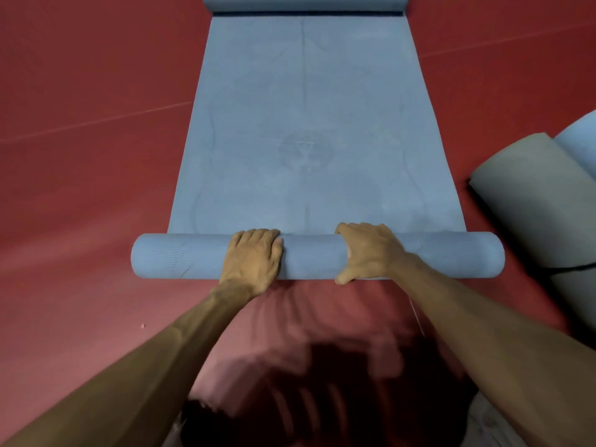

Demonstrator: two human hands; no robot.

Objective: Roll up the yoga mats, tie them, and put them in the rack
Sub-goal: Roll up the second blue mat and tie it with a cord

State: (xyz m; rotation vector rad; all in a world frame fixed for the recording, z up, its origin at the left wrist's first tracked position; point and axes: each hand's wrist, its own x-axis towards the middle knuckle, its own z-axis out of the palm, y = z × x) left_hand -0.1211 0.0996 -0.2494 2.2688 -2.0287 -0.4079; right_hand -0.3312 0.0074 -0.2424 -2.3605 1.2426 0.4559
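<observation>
A blue yoga mat (306, 124) lies stretched out on the red floor, running away from me. Its near end is rolled into a thick tube (180, 256) that lies crosswise in front of me. My left hand (253, 259) presses on top of the tube left of its middle, fingers curled over the far side. My right hand (367, 253) grips the tube right of its middle, thumb on the near side. The mat's far end curls up into a second roll (303, 3) at the top edge of the view.
Two rolled mats lie at the right edge: a grey one (529, 195) with a dark strap around it, and a light blue one (580, 140) behind it. Red floor (90, 156) spreads on both sides. My blurred legs fill the bottom centre.
</observation>
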